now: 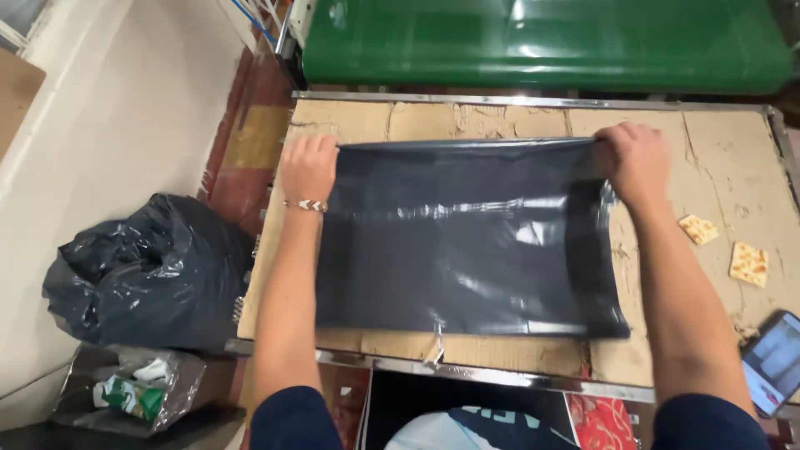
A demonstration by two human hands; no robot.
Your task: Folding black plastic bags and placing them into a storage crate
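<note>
Head view, looking down on a cardboard-covered work table with a metal rim (500, 377) across the middle of the frame. Centre of frame: a dark grey glossy plastic bag (467, 242), laid flat on the cardboard, far edge stretched straight from left to right. Left hand (308, 167), at the bag's upper left corner, clenched on that corner, a beaded bracelet (306, 205) round the wrist. Right hand (633, 162), at the bag's upper right corner, likewise clenched on the plastic, bunched slightly beneath the fingers. Both forearms running down to dark blue sleeves at the bottom edge. Right of the bag, well apart from it: two square pale crackers (698, 229) on the cardboard, near each other. Lower right corner: a phone with a lit screen (775, 362), partly cut off by the frame. Top of frame: a shiny green machine cover (542, 42) beyond the table's far rim. Left of frame, on the floor beside the table: a full black rubbish bag (150, 275), and below it an open bin with crumpled wrappers (129, 392).
</note>
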